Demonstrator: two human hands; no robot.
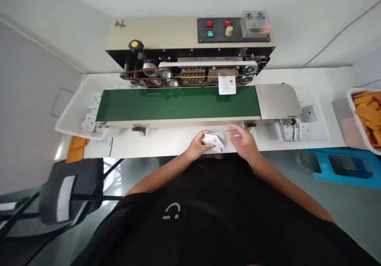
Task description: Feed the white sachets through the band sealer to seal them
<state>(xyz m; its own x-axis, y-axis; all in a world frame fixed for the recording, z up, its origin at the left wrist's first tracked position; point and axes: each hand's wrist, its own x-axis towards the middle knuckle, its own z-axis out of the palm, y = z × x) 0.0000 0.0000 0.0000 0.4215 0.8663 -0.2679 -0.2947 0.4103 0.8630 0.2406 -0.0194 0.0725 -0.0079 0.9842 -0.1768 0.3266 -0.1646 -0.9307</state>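
My left hand [197,146] is closed around a small stack of white printed packets [213,141], fanned slightly, just in front of the band sealer. Close by on the right, my right hand [241,140] has its fingers apart and a little curled, with nothing visible in them. Beyond both hands runs the sealer's green conveyor belt [178,103]. One white printed packet [227,85] hangs with its upper edge at the sealing band, its lower part over the belt.
On the left, a white plastic bin [67,117] contains packets; another bin [323,129] with packets stands right. Orange items fill a tub [350,103] at far right. A blue stool [345,169] and a dark chair [53,190] flank me. The sealer's control panel [218,36] faces upward.
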